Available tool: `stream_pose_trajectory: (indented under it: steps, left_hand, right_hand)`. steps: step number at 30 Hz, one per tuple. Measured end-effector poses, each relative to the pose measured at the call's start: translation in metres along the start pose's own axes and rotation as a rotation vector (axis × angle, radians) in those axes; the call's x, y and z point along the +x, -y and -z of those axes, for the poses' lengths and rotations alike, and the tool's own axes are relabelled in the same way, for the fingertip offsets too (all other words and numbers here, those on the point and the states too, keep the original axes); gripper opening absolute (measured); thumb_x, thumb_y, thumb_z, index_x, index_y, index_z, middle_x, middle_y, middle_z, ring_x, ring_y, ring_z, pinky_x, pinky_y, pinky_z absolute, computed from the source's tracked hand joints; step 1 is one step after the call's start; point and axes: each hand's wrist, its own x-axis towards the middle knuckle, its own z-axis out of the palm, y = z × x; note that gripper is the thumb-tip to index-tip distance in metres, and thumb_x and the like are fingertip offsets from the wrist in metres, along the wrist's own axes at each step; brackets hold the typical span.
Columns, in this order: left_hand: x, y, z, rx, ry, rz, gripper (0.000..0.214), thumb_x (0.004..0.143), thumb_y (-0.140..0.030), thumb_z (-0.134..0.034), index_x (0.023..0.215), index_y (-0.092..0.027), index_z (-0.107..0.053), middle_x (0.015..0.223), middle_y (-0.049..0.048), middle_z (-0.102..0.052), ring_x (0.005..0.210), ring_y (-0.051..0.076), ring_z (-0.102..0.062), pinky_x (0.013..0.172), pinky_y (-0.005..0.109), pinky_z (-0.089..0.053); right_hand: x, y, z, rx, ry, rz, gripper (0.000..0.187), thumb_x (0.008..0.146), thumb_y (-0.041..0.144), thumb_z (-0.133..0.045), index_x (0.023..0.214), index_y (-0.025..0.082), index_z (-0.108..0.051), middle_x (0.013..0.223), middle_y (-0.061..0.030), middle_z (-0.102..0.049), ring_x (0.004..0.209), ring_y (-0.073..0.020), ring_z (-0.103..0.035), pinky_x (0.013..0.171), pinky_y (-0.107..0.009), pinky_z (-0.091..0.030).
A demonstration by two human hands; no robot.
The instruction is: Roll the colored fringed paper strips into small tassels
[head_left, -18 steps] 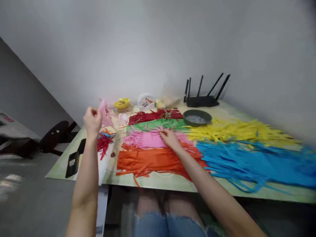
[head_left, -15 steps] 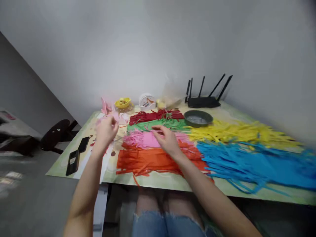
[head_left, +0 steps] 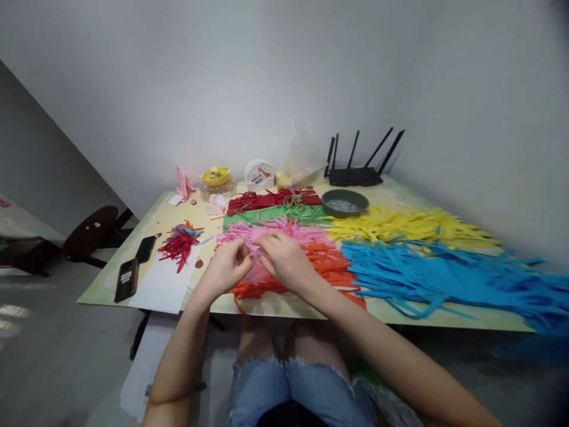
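My left hand (head_left: 226, 267) is closed in a pinch, thumb against fingertips, above the orange fringed paper (head_left: 331, 261). Close beside it on the right, my right hand (head_left: 284, 258) has its fingers curled in toward the left one. A thin, see-through pink film (head_left: 255, 271) shows between and below both sets of fingertips; its full outline is hidden. Pink fringed paper (head_left: 278, 225) lies just behind the hands. Farther back are green fringed paper (head_left: 267, 214) and dark red fringed paper (head_left: 258, 200). A small pile of red, orange and blue strips (head_left: 179, 244) lies left of my left hand.
Yellow fringed paper (head_left: 409, 226) and blue fringed paper (head_left: 427, 276) cover the right side. A dark bowl (head_left: 345, 204) stands before a black router (head_left: 355, 176). Two phones (head_left: 127, 280) lie at left beside white paper (head_left: 160, 290). A yellow dish (head_left: 216, 176) stands at the back.
My left hand has come right and nearer from the back left, close to my right hand. The right hand has moved slightly left and down. The strip pile at left is now uncovered.
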Motion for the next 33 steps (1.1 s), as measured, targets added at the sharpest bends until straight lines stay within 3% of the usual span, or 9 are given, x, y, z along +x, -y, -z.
stream_pose_trajectory:
  steps: [2, 5, 7, 10, 14, 19, 25, 30, 33]
  left_hand:
    - [-0.002, 0.003, -0.002, -0.041, 0.014, -0.02, 0.009, 0.076, -0.014, -0.048, 0.07, -0.019, -0.044, 0.069, -0.0019, -0.054, 0.066, 0.013, -0.05, 0.065, 0.024, -0.04]
    - [0.0, 0.011, -0.007, -0.084, -0.038, -0.036, 0.009, 0.079, -0.022, -0.055, 0.086, -0.018, -0.052, 0.085, 0.0017, -0.061, 0.078, 0.016, -0.055, 0.073, 0.026, -0.042]
    - [0.002, 0.016, -0.01, -0.153, 0.011, -0.026, 0.014, 0.08, -0.026, -0.056, 0.09, -0.017, -0.055, 0.087, 0.0024, -0.062, 0.08, 0.017, -0.057, 0.073, 0.026, -0.043]
    - [0.006, 0.017, -0.011, -0.202, 0.075, 0.008, 0.014, 0.083, -0.028, -0.053, 0.074, -0.017, -0.054, 0.07, -0.0009, -0.057, 0.067, 0.015, -0.054, 0.064, 0.025, -0.042]
    - [0.012, 0.007, -0.007, -0.134, 0.019, -0.054, 0.018, 0.077, -0.031, -0.064, 0.077, -0.017, -0.054, 0.075, -0.0019, -0.056, 0.072, 0.014, -0.05, 0.068, 0.024, -0.039]
    - [0.019, 0.003, 0.002, -0.113, 0.004, -0.066, 0.017, 0.079, -0.025, -0.058, 0.069, -0.018, -0.047, 0.067, -0.0037, -0.047, 0.065, 0.013, -0.045, 0.062, 0.024, -0.035]
    - [0.013, -0.002, 0.004, -0.059, 0.031, -0.113, 0.018, 0.075, -0.031, -0.067, 0.082, -0.018, -0.057, 0.081, 0.0002, -0.057, 0.078, 0.016, -0.051, 0.071, 0.025, -0.039]
    - [0.006, -0.004, -0.007, -0.3, 0.049, -0.025, 0.016, 0.078, -0.029, -0.06, 0.072, -0.017, -0.053, 0.067, -0.0025, -0.05, 0.065, 0.013, -0.047, 0.061, 0.023, -0.038]
    - [0.001, 0.0, -0.01, -0.471, 0.04, 0.004, 0.018, 0.079, -0.033, -0.059, 0.076, -0.016, -0.055, 0.069, -0.0022, -0.051, 0.064, 0.012, -0.047, 0.061, 0.022, -0.039]
  right_hand:
    - [0.001, -0.001, 0.018, 0.018, 0.153, -0.05, 0.014, 0.085, 0.013, -0.053, 0.092, 0.014, -0.065, 0.088, -0.0115, -0.068, 0.088, -0.0231, -0.059, 0.08, -0.035, -0.046]
    - [0.005, -0.001, 0.046, 0.097, 0.311, -0.092, 0.012, 0.089, 0.018, -0.052, 0.086, 0.015, -0.063, 0.076, -0.0058, -0.067, 0.068, -0.0161, -0.058, 0.063, -0.025, -0.039]
    - [0.006, -0.003, 0.06, 0.094, 0.305, -0.107, 0.012, 0.09, 0.02, -0.05, 0.086, 0.016, -0.061, 0.073, -0.0039, -0.065, 0.063, -0.0142, -0.056, 0.06, -0.023, -0.035]
    - [0.006, -0.009, 0.07, 0.019, 0.269, -0.134, 0.014, 0.092, 0.024, -0.047, 0.09, 0.016, -0.058, 0.074, -0.0045, -0.065, 0.063, -0.0152, -0.057, 0.06, -0.022, -0.034]
    - [0.006, -0.013, 0.073, -0.101, 0.354, -0.066, 0.015, 0.094, 0.023, -0.043, 0.095, 0.017, -0.057, 0.081, -0.0072, -0.068, 0.071, -0.018, -0.061, 0.06, -0.024, -0.031]
    - [0.009, -0.009, 0.086, -0.199, 0.377, -0.008, 0.016, 0.09, 0.016, -0.044, 0.1, 0.016, -0.056, 0.09, -0.0101, -0.068, 0.08, -0.0203, -0.062, 0.063, -0.025, -0.033]
    - [0.006, -0.008, 0.098, -0.119, 0.415, -0.02, 0.018, 0.094, 0.025, -0.039, 0.092, 0.017, -0.055, 0.076, -0.0065, -0.065, 0.064, -0.0176, -0.057, 0.058, -0.024, -0.033]
    - [-0.002, -0.008, 0.101, 0.111, 0.344, -0.048, 0.015, 0.092, 0.028, -0.044, 0.093, 0.018, -0.056, 0.075, -0.0033, -0.065, 0.064, -0.0149, -0.057, 0.061, -0.023, -0.036]
    - [-0.01, -0.011, 0.101, 0.165, 0.32, -0.08, 0.02, 0.088, 0.036, -0.051, 0.082, 0.018, -0.057, 0.071, -0.0014, -0.062, 0.063, -0.0146, -0.055, 0.059, -0.023, -0.036]
